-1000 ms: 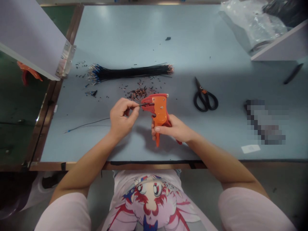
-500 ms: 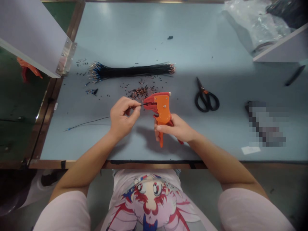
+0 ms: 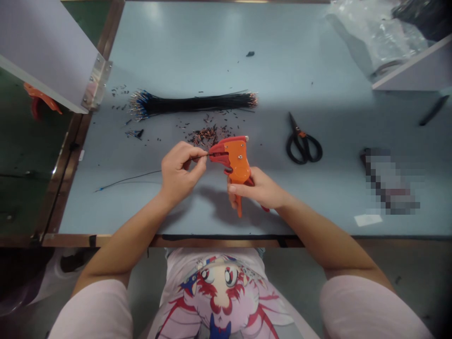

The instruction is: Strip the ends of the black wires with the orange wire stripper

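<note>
Black wire is pinched near its front end between the thumb and forefinger of the left hand, its tip brought to the mouth of the red jaws of an orange wire stripper. The stripper is gripped by the right hand, its fingers wrapped around the handles and the thumb laid across the orange one. The wire's middle is hidden by the left hand; its blue-sleeved tail is stretched out to the left, above the bench.

Just beyond the stripper's nose, copper and black offcuts are heaped on the pale blue benchtop, partly covered from view by the tool. Behind them a bundle of black wires is laid crosswise, with blue-sleeved ends fanned to the left and copper ends to the right. A few loose blue-ended pieces are scattered near the fanned end.

To the right, black-handled scissors are set down, blades pointed away. Farther right, a pixelated object is blurred beyond naming, with a white slip placed near it. The far right corner is taken up by a clear plastic bag, partly screened by a pale panel. At the left edge, another panel is fixed by a metal bracket; beyond it, an orange-and-red tool is seen on a dark green surface.
</note>
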`<state>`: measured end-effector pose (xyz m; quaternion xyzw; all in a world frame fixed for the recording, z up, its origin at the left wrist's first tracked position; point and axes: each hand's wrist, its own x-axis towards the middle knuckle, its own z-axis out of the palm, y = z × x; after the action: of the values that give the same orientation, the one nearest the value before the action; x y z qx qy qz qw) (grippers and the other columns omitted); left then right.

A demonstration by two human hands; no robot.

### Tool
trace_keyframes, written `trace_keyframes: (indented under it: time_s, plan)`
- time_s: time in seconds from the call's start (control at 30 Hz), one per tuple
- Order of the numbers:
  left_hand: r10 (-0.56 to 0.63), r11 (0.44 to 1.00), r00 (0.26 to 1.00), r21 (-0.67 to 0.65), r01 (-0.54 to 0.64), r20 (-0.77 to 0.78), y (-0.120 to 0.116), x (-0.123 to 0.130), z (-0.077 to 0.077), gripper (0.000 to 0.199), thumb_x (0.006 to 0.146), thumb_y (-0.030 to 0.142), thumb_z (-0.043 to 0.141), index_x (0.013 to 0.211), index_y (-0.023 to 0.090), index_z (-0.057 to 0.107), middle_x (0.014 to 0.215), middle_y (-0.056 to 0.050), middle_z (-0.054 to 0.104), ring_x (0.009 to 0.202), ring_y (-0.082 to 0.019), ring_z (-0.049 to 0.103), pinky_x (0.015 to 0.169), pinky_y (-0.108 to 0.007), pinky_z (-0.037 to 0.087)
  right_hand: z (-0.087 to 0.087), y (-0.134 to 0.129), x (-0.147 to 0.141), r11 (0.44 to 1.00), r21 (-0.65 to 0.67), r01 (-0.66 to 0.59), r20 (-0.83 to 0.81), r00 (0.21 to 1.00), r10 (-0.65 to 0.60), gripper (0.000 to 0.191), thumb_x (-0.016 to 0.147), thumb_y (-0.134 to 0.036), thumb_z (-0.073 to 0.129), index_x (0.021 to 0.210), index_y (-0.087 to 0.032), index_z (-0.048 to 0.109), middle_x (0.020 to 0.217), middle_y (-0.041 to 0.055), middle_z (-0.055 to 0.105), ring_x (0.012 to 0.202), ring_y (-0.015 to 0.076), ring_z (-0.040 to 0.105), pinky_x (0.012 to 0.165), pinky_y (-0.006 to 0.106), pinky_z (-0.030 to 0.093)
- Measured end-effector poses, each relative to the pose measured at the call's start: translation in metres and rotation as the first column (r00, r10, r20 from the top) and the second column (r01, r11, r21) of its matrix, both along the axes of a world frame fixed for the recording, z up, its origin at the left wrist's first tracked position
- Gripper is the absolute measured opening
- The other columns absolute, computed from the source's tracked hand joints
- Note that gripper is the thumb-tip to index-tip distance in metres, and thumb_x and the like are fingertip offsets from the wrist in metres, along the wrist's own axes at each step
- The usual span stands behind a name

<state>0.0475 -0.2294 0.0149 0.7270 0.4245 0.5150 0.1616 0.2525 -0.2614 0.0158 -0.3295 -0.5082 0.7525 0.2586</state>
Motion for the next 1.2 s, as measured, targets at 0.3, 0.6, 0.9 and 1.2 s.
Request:
trace_keyframes:
  time_s: [0.3,0.6,0.9,1.2]
  plan:
    - [0.037,0.998,0.999,0.045,-0.036,-0.033,-0.003,-0.002,0.003,0.009,0.073,0.011,0.063,0.073,0.019,0.065,0.056,0.006,0.048,0.051,-0.005,0.041,0.050,-0.020,0.032,0.002,-0.005,-0.002,1.000,0.015,0.014,0.007,1.000,-0.015,0.028,0.082,-0.035,0.066,0.067,-0.013,0.057,0.057,0.0023,0.063,0.046,0.0134,0.062,0.043,0.023,0.053]
    - [0.074,0.996,0.996,0.050,-0.071,-0.054,-0.007,0.000,0.006,0.007,0.074,0.013,0.063,0.072,0.020,0.066,0.052,0.006,0.041,0.048,-0.006,0.036,0.049,-0.022,0.028,0.004,-0.007,-0.002,1.000,-0.014,0.009,0.008,1.000,-0.009,0.028,0.082,-0.032,0.067,0.064,-0.014,0.054,0.053,0.0012,0.063,0.042,0.0127,0.061,0.041,0.022,0.052]
    - [0.068,0.996,0.997,0.052,-0.066,-0.043,-0.006,0.001,0.005,0.008,0.073,0.013,0.063,0.071,0.021,0.066,0.050,0.007,0.041,0.046,-0.006,0.034,0.047,-0.023,0.027,0.003,-0.009,-0.006,0.997,-0.020,0.076,0.015,0.997,-0.075,0.034,0.080,-0.038,0.066,0.060,-0.015,0.052,0.045,-0.0013,0.057,0.034,0.0114,0.054,0.031,0.020,0.044]
    - [0.141,0.989,0.988,-0.042,-0.139,0.066,0.008,-0.013,0.009,0.009,0.071,0.013,0.064,0.069,0.022,0.066,0.052,0.006,0.045,0.046,-0.006,0.034,0.046,-0.023,0.027,0.009,0.012,0.015,0.913,-0.120,0.390,-0.060,0.915,-0.399,0.031,0.078,-0.038,0.070,0.066,-0.016,0.052,0.049,-0.0025,0.053,0.039,0.0113,0.053,0.041,0.025,0.051]
